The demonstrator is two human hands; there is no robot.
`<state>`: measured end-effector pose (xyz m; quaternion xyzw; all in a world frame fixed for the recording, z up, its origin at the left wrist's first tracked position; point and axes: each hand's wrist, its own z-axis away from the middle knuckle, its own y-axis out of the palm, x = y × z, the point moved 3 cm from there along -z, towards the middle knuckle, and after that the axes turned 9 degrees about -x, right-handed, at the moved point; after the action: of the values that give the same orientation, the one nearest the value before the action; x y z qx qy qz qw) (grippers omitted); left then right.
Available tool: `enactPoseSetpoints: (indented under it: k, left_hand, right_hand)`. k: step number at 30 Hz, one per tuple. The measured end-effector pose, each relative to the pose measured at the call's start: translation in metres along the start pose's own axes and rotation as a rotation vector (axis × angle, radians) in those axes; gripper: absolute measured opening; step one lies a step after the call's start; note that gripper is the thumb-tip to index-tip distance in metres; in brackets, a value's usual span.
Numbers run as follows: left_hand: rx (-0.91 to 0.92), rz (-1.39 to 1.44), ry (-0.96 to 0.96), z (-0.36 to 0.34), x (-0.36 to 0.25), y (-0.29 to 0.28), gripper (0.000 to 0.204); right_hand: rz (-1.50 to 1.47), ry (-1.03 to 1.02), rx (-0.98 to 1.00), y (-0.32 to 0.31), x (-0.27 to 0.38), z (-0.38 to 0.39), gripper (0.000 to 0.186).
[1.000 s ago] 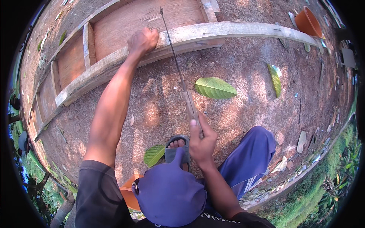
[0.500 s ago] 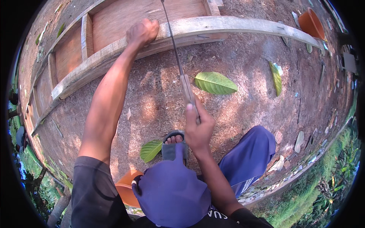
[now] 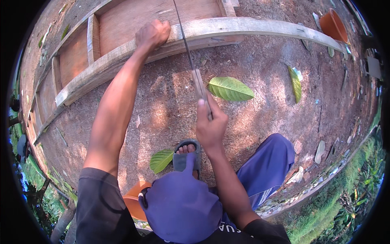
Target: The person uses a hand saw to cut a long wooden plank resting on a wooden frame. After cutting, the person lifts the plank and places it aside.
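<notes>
Leans over brown ground (image 3: 268, 118) dappled with sunlight. Faces a long wooden frame (image 3: 93, 38), lying on that ground at upper left and backed by a reddish panel (image 3: 130, 24). Presses a fist-like left hand (image 3: 152, 34) onto a pale plank (image 3: 252, 26), stretched along the near side of the frame and on past it to the right; cannot tell the placing of the hidden fingertips. Wraps the right hand (image 3: 212, 124) around the wooden handle of a thin-bladed tool (image 3: 199, 85), pointed away from the body, with its blade across the plank just right of the left hand. Has one orange bucket (image 3: 334, 25) by the plank's right end, another orange bucket (image 3: 135, 203) at lower left, and a broad green leaf (image 3: 230, 89) just right of the handle.
</notes>
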<state>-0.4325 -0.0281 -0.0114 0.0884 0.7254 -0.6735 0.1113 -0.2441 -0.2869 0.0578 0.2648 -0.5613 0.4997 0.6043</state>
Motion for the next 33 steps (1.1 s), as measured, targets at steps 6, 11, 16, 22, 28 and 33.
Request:
enactPoseSetpoints:
  k: [6,11,16,22,28,33]
  left_hand:
    - [-0.077,-0.032,0.029,0.011,0.008,0.013,0.043]
    - [-0.004,0.024,-0.092,-0.002,0.012,0.000,0.041]
    - [0.002,0.037,-0.037,-0.004,-0.006,0.003,0.043]
    - [0.020,0.003,-0.066,0.001,0.011,0.000,0.047]
    - [0.089,0.007,-0.111,0.004,0.004,-0.009,0.047]
    - [-0.076,-0.007,-0.004,0.002,-0.010,-0.006,0.045]
  right_hand:
    - [-0.040,-0.004,0.005,0.012,-0.011,-0.010,0.040]
    - [0.099,-0.135,0.026,-0.073,-0.037,0.108,0.043]
    - [0.092,0.021,0.020,0.016,0.003,-0.022,0.040]
    - [-0.034,-0.010,0.003,-0.016,-0.018,0.039,0.042]
    - [-0.040,0.003,0.009,-0.040,-0.013,0.073,0.040]
    - [-0.071,-0.069,-0.027,0.039,-0.004,-0.049,0.039]
